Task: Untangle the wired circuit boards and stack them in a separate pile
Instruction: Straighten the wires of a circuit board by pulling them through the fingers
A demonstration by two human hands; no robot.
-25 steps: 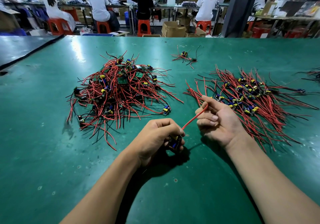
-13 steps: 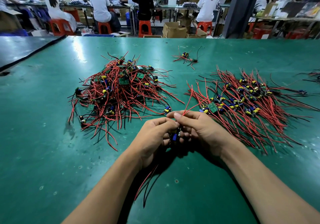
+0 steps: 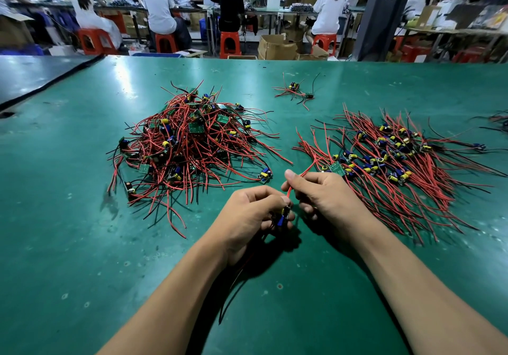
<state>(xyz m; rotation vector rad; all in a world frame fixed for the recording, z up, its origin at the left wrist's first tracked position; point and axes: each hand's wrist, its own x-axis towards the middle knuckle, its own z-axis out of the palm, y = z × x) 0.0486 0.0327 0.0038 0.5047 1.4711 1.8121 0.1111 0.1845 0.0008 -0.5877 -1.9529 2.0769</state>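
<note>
Flat green work table (image 3: pixel 68 244), inspected left to right.

Left: a tangled heap of small green circuit boards with red and black leads (image 3: pixel 189 145). It is unsorted, with wires crossing in every direction.

Centre: the left hand (image 3: pixel 253 217) is curled round one small board carrying blue and yellow components (image 3: pixel 283 215). It holds the board just above the table, judged to be an anchor so the leads can be drawn straight.

Just beside it, the right hand (image 3: pixel 324 192) pinches that board's thin red lead (image 3: pixel 305 171) between thumb and forefinger, the other fingers curled under.

Right: a fanned pile of wired boards with leads roughly parallel (image 3: pixel 393 162). This is judged the destination, close to the right hand for a short transfer.
</note>
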